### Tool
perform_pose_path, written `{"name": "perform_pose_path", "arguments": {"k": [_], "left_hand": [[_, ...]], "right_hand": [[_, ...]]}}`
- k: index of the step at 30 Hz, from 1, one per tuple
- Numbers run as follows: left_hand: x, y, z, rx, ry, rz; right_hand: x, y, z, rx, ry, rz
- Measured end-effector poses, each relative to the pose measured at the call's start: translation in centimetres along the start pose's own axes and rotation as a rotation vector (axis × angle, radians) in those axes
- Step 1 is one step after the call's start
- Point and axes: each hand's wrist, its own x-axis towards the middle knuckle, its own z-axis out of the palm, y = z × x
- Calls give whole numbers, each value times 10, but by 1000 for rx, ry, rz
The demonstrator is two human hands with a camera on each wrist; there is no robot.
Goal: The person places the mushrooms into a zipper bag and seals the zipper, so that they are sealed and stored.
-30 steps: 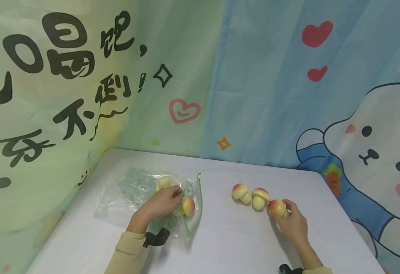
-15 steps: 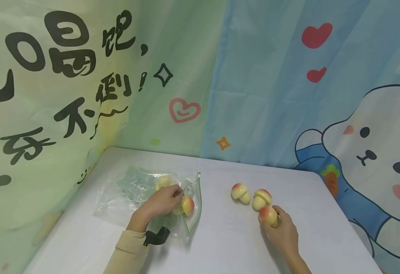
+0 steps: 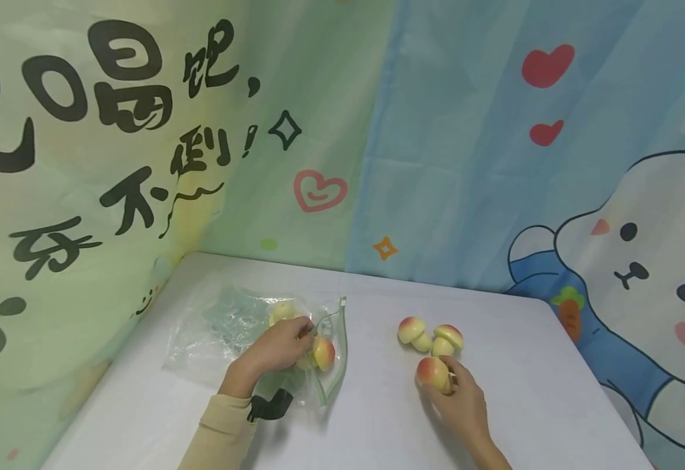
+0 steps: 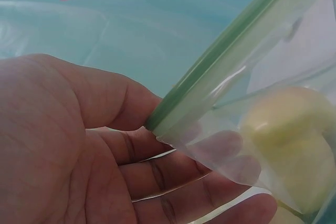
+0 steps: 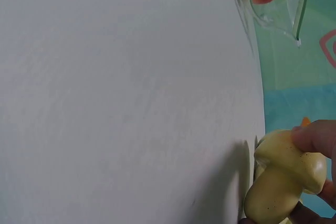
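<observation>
My left hand (image 3: 274, 349) pinches the green zip edge of a clear zip bag (image 3: 201, 339) between thumb and forefinger; the other fingers lie under the plastic in the left wrist view. Inside the bag, near its mouth, is a red-and-yellow toy mushroom (image 3: 323, 353), with paler ones (image 3: 282, 311) behind it. My right hand (image 3: 462, 405) grips another toy mushroom (image 5: 286, 174) by thumb and fingers, its red cap to the left in the head view. Just beyond it, two more mushrooms, one left (image 3: 413, 331) and one right (image 3: 448, 338), lie on the table.
The white table (image 3: 378, 418) runs back to a printed curtain (image 3: 436, 163) with lettering, hearts and a rabbit. A black strap (image 3: 270, 405) sits at my left wrist. The bag's mouth faces right, towards the mushrooms.
My right hand has moved left and a little nearer me with its mushroom, past the two lying on the table. The left hand and the bag have hardly moved.
</observation>
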Motion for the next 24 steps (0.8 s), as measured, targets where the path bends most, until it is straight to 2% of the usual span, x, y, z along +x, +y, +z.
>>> {"name": "perform_pose_path", "arguments": {"k": [6,15,24], "left_hand": [[0,1,-1,-3,-5,7],[0,2,1,14,-10,3],[0,3,2,14,-7,2]], "right_hand": [[1,-10,9,151,-23,-27],[2,-28,28,326,-23,-194],[3,-61,48,495,-169,-118]]}}
